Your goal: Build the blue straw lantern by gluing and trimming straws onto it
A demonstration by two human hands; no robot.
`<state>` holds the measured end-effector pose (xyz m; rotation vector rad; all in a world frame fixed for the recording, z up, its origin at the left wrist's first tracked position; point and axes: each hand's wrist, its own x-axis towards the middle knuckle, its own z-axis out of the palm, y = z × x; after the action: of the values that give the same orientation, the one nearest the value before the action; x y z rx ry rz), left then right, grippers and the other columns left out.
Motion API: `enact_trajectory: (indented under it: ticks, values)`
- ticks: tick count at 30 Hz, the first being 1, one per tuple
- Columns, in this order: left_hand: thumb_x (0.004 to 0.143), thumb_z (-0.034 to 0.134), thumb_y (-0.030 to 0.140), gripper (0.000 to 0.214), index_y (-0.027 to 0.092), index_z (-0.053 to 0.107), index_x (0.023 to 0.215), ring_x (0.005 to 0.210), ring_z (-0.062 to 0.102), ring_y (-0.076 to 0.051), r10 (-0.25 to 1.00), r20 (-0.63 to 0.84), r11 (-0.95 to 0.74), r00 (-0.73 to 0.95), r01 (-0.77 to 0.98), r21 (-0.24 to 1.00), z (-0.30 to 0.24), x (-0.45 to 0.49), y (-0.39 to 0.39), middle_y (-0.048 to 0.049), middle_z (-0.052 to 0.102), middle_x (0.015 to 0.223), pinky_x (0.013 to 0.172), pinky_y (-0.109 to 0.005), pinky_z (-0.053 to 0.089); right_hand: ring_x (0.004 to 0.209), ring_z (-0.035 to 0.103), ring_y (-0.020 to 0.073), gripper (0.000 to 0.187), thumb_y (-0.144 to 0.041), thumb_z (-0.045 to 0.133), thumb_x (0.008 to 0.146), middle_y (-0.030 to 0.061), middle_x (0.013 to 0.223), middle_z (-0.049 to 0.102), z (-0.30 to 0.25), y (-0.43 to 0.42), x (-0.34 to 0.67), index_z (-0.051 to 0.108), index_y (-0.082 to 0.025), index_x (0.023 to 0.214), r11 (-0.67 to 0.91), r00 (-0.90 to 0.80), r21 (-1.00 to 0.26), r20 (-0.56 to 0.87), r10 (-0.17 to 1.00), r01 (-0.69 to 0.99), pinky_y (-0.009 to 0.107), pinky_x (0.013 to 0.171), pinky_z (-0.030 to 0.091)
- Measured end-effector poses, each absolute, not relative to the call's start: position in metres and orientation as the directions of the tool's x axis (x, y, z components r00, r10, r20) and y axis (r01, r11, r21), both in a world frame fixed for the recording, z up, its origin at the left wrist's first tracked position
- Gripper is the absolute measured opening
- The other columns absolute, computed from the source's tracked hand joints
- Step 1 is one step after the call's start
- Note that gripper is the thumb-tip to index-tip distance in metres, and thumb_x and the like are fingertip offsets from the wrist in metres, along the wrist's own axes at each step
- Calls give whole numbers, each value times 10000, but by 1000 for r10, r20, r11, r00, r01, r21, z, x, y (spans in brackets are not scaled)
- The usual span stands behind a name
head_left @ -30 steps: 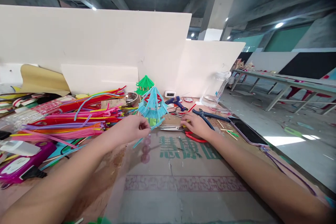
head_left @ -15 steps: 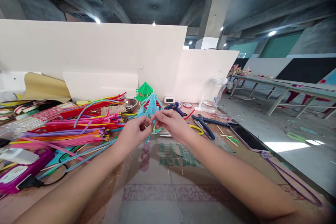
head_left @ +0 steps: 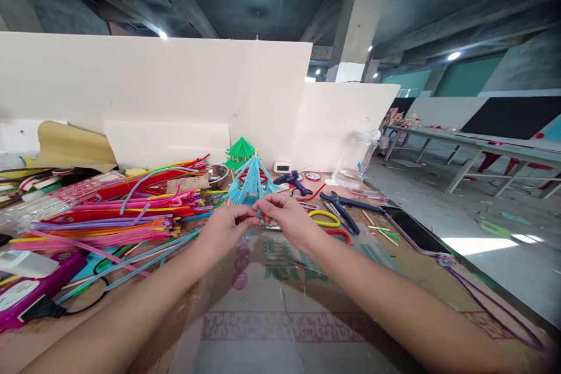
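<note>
My left hand (head_left: pixel 227 229) and my right hand (head_left: pixel 288 219) meet above the table, fingertips pinched close together. Between them is a short piece of light-blue pipe cleaner (head_left: pixel 259 211), mostly covered by the fingers. Just behind the hands stands a small pavilion model (head_left: pixel 250 181) with a light-blue pipe-cleaner roof and red parts underneath; its lower part is hidden by my hands. A green-roofed model (head_left: pixel 241 152) stands farther back.
Bundles of coloured pipe cleaners (head_left: pixel 127 210) and a purple power strip (head_left: pixel 41 289) lie left. To the right are a glue gun (head_left: pixel 293 181), yellow-and-red-handled scissors (head_left: pixel 325 219), pliers (head_left: pixel 342 213), a phone (head_left: pixel 414 229) and a clear jug (head_left: pixel 353 158). A small clock (head_left: pixel 283 167) stands behind.
Both hands have come down slightly, with the fingertips still together. More of the blue roof and the red scissor handle now shows.
</note>
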<state>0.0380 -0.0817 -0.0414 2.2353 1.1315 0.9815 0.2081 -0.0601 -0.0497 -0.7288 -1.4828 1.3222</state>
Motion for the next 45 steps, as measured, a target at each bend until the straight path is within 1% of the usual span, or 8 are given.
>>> enact_trajectory:
  ticks: [4,7,12,16,23,29,36,45]
  values:
    - [868,523,321,220,186,684,804,684,565,-134,817,413,-575,403,516,635,-40,39,-82,25,655,712,635,-218,392,496,386,67,292,-448,725,724,-52,556,485,-48,-62,207,661,-163,732,148,-317,-946,240,917,-290,225,496,297]
    - [873,516,392,285,179,685,786,682,568,-145,820,357,-566,447,543,620,-38,36,-81,12,656,710,618,-227,391,483,437,68,315,-478,697,744,-35,614,556,-44,-63,210,629,-171,744,165,-328,-945,256,909,-281,223,481,336]
    - [871,515,455,370,191,658,1087,820,617,-183,847,374,-527,377,517,674,-36,30,-79,-26,711,923,708,-258,441,408,464,73,313,-491,595,821,-17,638,642,-38,-60,220,592,-183,771,290,-436,-949,212,875,122,216,409,329]
    - [869,510,422,300,175,676,909,798,604,-177,860,402,-510,314,513,691,-35,31,-78,-22,693,853,705,-252,444,398,417,63,263,-427,571,841,-32,579,625,-39,-63,221,599,-184,744,303,-478,-912,143,867,277,205,406,319]
    - [859,510,436,302,165,587,752,658,509,-134,866,347,-487,360,447,750,-37,33,-76,14,566,683,606,-228,389,397,408,59,218,-388,587,829,-39,577,623,-39,-68,217,604,-185,752,252,-520,-929,80,850,269,194,392,306]
    - [858,501,428,325,166,566,676,637,495,-131,886,385,-464,259,443,767,-34,25,-74,16,535,645,597,-226,381,382,407,58,247,-431,597,818,-31,609,660,-46,-65,216,594,-187,776,218,-547,-958,84,833,185,199,374,300]
    - [816,582,467,320,161,664,863,649,533,-137,894,371,-446,252,413,794,-38,24,-67,-2,632,731,587,-227,392,364,396,51,282,-473,614,805,-46,590,650,-45,-69,214,582,-193,798,176,-564,-970,54,824,165,195,365,287]
    - [777,636,476,322,156,617,808,648,513,-121,906,403,-424,133,307,852,-32,14,-61,16,579,698,608,-233,403,390,400,50,336,-505,653,767,-22,605,674,-46,-63,218,580,-177,778,149,-559,-982,61,827,112,185,384,309]
